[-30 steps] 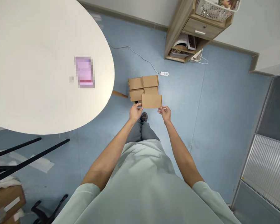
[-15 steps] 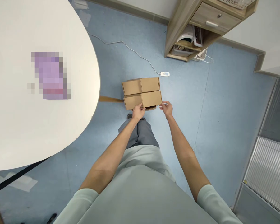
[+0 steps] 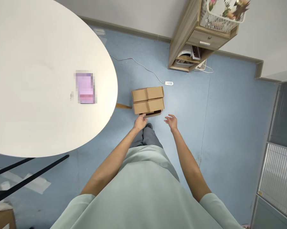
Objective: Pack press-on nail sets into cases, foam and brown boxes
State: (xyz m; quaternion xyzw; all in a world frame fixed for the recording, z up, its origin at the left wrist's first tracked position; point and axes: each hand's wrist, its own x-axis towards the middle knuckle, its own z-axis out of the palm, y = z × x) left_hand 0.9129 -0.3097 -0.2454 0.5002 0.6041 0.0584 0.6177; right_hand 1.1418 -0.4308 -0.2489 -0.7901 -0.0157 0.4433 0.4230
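My right hand (image 3: 171, 121) has its fingers spread apart with nothing in them, just beside the near right cardboard box (image 3: 156, 104), and there is a bit of blue floor (image 3: 186, 95) between us. My left hand (image 3: 139, 122) is by the near edge of the near left cardboard box (image 3: 141, 107), with my thumb and first finger a little apart. I can't tell if a fingertip touches there. Behind those two are the far left cardboard box (image 3: 139, 95) and the far right cardboard box (image 3: 155, 92), so all four make two rows of two. A brown rim (image 3: 155, 114) pokes out under the near row (I can't tell what it is part of). My dark shoe (image 3: 149, 126) peeks out below my left hand, at the end of my gray pants (image 3: 151, 137). Past the boxes, a white power strip (image 3: 168, 83) lies on its cord. Over to the left is a big white table (image 3: 38, 111) with a blurry pinkish-purple thing (image 3: 86, 84) on it. Farther off, a white basket (image 3: 217, 22) sits on a wooden cabinet (image 3: 181, 31)
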